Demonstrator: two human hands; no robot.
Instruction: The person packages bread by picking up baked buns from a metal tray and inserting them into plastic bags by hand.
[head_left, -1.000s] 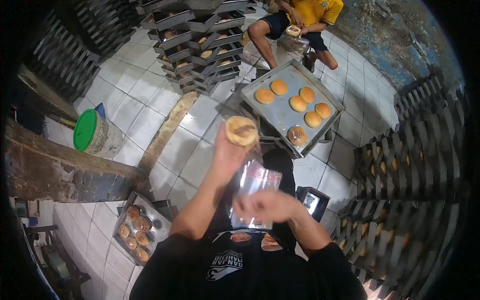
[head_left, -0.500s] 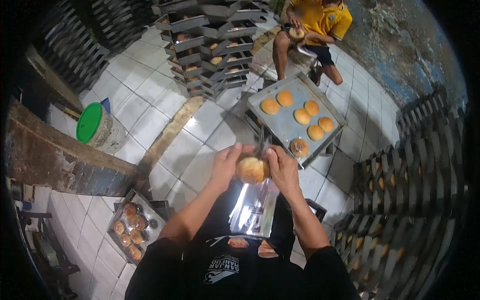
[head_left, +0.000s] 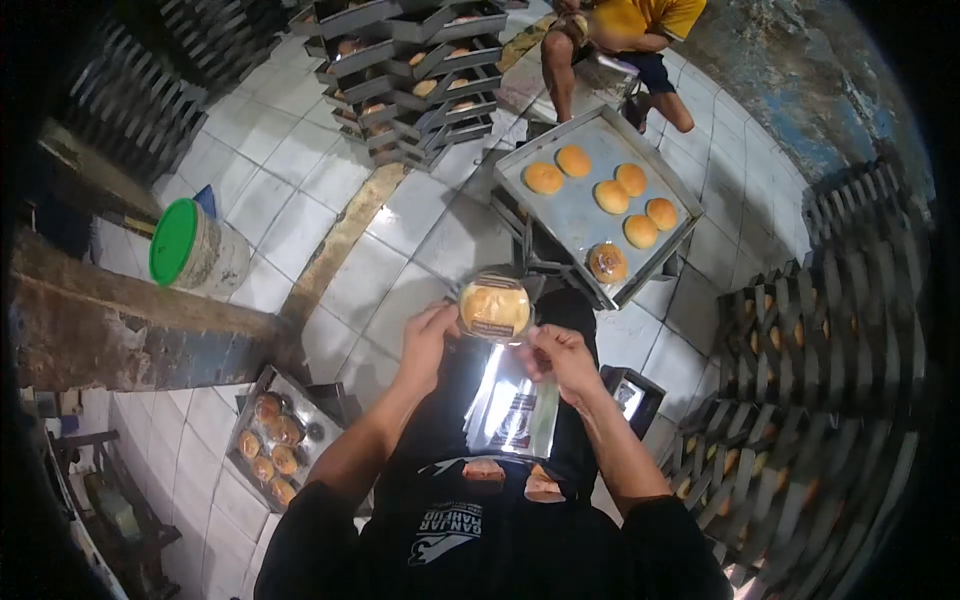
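A round bun (head_left: pixel 494 305) sits inside a clear plastic bag with brown printed bands, held up in front of my lap. My left hand (head_left: pixel 428 345) grips the bag's left edge, fingers closed. At the lower right corner, my right hand (head_left: pixel 562 358) pinches the bag's plastic. A stack of clear printed plastic bags (head_left: pixel 512 415) rests on my lap beneath the hands. Ahead to the right, a metal tray (head_left: pixel 535 215) carries several bare golden buns (head_left: pixel 612 197) and one bagged bun (head_left: pixel 607 262).
Left of me, another tray (head_left: pixel 325 440) holds several wrapped buns. A green-lidded bucket (head_left: pixel 215 255) stands near a worn pillar (head_left: pixel 150 335). Stacked trays (head_left: pixel 415 85) rise ahead, with more racks (head_left: pixel 810 340) at right. A person in a yellow shirt (head_left: pixel 675 18) sits beyond the tray.
The bagged bun has moved up and turned, its printed side now showing. My right hand has shifted from the bag's upper end to its lower right corner. The view has shifted slightly.
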